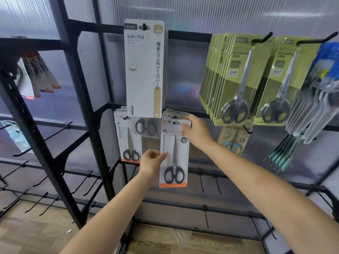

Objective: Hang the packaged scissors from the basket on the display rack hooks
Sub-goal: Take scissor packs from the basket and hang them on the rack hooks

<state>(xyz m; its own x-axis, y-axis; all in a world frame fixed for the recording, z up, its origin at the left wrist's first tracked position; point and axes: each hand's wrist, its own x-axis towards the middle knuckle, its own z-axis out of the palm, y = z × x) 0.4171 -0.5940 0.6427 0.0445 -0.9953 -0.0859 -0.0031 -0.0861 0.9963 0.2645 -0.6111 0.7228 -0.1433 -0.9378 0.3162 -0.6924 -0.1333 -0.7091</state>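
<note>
The left hand [152,162] pinches the left edge of a white-and-orange scissors pack [174,153], and the right hand [197,132] grips its top right corner — the card held upright at the black display rack [88,110], in front of matching packs [176,113] on a hook. Green scissors packs [236,79] hang to the right.

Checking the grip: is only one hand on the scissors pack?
No: the left hand pinches the scissors pack at its side and the right hand grips its top.

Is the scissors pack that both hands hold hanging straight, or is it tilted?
Nearly straight. The scissors pack stands upright, top at the hook, orange edge lowest. The right hand pinches its top corner; the left hand grips its side.
</note>
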